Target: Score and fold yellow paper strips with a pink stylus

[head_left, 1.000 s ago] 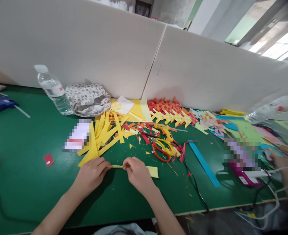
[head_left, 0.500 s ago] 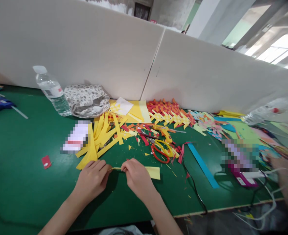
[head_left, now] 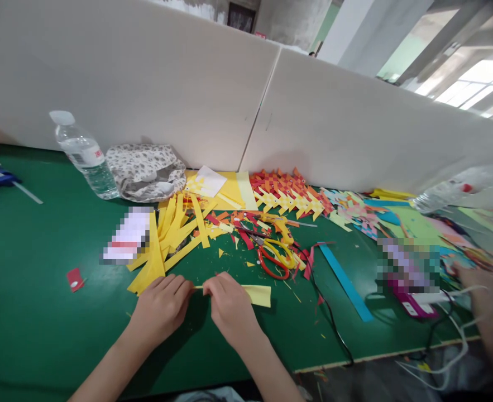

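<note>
Between my two hands runs a pale yellow paper strip (head_left: 259, 296), narrow and folded or edge-on in the middle, its flat end sticking out past my right hand. My left hand (head_left: 165, 301) pinches the strip's left part, fingers closed. Close beside it, my right hand (head_left: 229, 301) is closed on the strip too, with a small gap between the hands. Just beyond my left hand lies a loose pile of yellow paper strips (head_left: 175, 229). Behind my right hand are scissors (head_left: 277, 259) with red and yellow handles, among paper scraps.
A water bottle (head_left: 85, 156) and a patterned cloth bag (head_left: 146, 170) stand by the partition (head_left: 187, 95). Woven paper fish shapes (head_left: 288, 192), a yellow glue gun (head_left: 283, 226) and a blue strip (head_left: 346, 282) lie around. At right, another person's hand (head_left: 476, 279) is near cables.
My right hand has come slightly closer to my left, narrowing the gap along the strip. The view has shifted a little. The other person's hand at right has moved slightly.
</note>
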Action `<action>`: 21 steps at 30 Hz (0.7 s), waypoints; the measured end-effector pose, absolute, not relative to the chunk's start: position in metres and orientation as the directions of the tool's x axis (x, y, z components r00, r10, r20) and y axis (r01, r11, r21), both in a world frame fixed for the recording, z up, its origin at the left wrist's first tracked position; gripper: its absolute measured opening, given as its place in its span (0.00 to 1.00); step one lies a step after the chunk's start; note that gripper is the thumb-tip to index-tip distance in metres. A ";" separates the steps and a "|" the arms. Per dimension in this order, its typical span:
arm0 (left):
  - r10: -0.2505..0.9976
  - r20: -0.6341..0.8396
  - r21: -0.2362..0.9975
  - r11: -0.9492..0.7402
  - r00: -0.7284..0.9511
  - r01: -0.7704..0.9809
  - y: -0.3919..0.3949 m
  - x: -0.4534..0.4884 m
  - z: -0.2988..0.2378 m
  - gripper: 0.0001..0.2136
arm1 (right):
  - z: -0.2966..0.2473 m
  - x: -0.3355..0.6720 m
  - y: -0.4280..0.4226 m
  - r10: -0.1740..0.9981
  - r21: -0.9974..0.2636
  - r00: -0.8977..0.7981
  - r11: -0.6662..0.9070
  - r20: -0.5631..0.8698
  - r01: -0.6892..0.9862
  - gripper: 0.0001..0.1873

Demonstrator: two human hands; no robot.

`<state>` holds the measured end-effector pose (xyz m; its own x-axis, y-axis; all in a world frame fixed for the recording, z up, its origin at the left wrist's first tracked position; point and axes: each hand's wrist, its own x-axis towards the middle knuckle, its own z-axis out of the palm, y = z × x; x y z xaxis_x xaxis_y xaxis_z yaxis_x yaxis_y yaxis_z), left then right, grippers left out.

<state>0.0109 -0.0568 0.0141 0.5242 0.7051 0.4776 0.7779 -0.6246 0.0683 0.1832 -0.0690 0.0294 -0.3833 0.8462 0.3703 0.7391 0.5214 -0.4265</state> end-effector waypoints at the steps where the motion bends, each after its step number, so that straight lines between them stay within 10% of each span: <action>1: 0.705 0.453 0.071 -0.638 0.545 0.766 -0.055 0.012 0.016 0.10 | 0.028 0.183 -0.069 0.843 -0.418 -0.391 0.527 0.371 0.740 0.16; 13: 0.686 0.461 0.030 -0.647 0.564 0.762 -0.013 0.028 0.028 0.11 | 0.024 0.187 -0.034 0.756 -0.382 -0.292 0.575 0.587 0.723 0.15; 21: 0.721 0.463 0.033 -0.595 0.515 0.803 0.005 0.030 0.018 0.11 | 0.018 0.217 -0.012 0.669 -0.093 -0.511 0.650 0.539 0.754 0.12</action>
<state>0.0296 0.0048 0.0184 0.5154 0.7212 0.4629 0.8031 -0.5949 0.0328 0.2169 -0.0117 0.0179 -0.5107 0.6694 0.5395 0.7542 0.6501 -0.0928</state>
